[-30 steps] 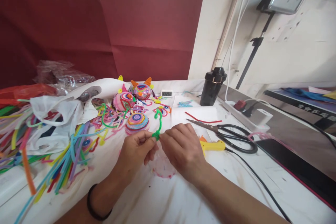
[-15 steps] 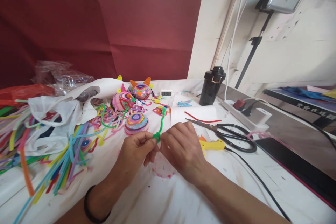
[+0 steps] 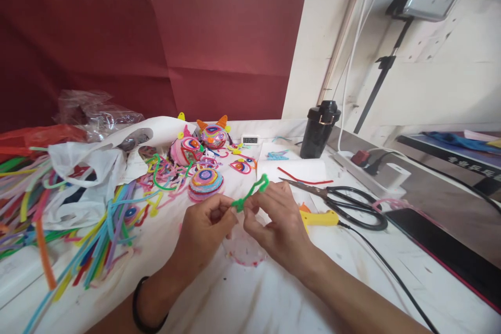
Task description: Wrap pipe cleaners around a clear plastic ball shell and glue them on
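A green pipe cleaner [image 3: 254, 191], knotted at its left end and curled at its far end, is held between both hands above the table. My left hand [image 3: 209, 227] pinches the knotted end between thumb and forefinger. Closed around the same strand, my right hand [image 3: 276, 222] sits just beside it, its fingers bent over the piece. Under the hands lies a round translucent disc [image 3: 246, 253] with red specks on its edge. Beyond the left hand rests a striped dome [image 3: 206, 184] of coiled pipe cleaners. An eye-shaped coiled piece [image 3: 241, 166] lies behind the hands.
Black-handled scissors [image 3: 352, 206] and a yellow glue gun [image 3: 321, 218] with a cord lie to the right, near a phone [image 3: 442, 250]. A black bottle [image 3: 319, 130] stands behind. Loose pipe cleaners [image 3: 104, 235] heap at left. Two horned, coiled heads [image 3: 214, 135] sit at the back.
The green strand's free end has swung down and to the right, from standing upright to slanting over the right hand. The right hand has turned and its fingers have shifted along the strand.
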{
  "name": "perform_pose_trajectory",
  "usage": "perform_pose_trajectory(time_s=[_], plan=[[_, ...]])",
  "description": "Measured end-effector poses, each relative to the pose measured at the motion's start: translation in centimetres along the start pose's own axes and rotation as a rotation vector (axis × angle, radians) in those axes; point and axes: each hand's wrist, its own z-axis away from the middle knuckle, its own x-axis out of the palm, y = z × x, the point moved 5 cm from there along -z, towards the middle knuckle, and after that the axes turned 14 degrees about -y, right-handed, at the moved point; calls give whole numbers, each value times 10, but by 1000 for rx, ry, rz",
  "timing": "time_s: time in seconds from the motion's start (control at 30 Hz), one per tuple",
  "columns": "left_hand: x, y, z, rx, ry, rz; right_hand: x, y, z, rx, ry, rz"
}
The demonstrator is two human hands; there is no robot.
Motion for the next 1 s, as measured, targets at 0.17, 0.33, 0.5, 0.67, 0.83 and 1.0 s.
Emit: perform_pose_trajectory(time_s=[0.17,0.33,0.5,0.67,0.83,1.0], plan=[[-2,4,2,35,19,-88,1,6,0,141,-12,-163],[-4,5,2,75,4,-153,2,19,-1,304,-102,-265],[-6,18,8,278,150,-444,4,30,0,403,-143,-506],[-2,7,2,136,-18,10,-2,26,1,294,-73,-577],[-2,4,0,20,-33,432,-7,14,0,22,10,-464],[-3,2,2,-17,-9,541,-5,12,1,-55,34,-420]])
